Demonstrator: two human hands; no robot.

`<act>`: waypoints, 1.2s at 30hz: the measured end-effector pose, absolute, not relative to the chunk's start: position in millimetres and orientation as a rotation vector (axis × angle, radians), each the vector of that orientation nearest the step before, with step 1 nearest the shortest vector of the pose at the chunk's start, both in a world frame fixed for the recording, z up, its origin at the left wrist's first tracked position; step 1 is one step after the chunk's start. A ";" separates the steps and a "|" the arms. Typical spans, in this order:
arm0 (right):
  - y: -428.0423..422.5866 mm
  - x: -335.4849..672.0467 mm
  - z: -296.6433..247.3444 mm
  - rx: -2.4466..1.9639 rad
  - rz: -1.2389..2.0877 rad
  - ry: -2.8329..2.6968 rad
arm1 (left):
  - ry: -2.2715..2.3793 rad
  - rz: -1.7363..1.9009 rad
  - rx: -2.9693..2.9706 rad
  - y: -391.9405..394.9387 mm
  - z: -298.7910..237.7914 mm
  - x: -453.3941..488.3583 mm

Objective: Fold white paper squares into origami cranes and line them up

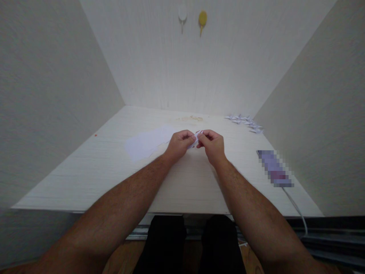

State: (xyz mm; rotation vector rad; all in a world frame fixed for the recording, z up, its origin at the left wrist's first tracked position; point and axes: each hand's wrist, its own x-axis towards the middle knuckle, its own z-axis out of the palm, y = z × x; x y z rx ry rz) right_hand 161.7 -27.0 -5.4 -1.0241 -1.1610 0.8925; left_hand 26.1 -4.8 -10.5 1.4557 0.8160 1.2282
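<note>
A small folded piece of white paper [196,137] is pinched between both hands above the middle of the table. My left hand [180,143] grips its left end with thumb and fingers closed. At the other end, my right hand [211,144] pinches it near the upper edge. The fingers cover much of the paper, so its exact folded shape is hard to make out. White paper sheets [148,141] lie flat to the left of my left hand. Several small folded paper cranes [245,122] cluster at the back right.
A device with a blurred screen [274,168] lies at the right, its white cable [296,208] running over the front edge. The white table [188,190] meets walls at the back and sides. White [182,15] and yellow hooks [202,18] hang on the back wall. A red speck [96,135] lies left.
</note>
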 end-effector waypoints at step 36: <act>-27.2 165.5 -1.4 -1.077 0.899 -1.207 | 0.887 1.241 1.638 -6.8 -10.0 27.8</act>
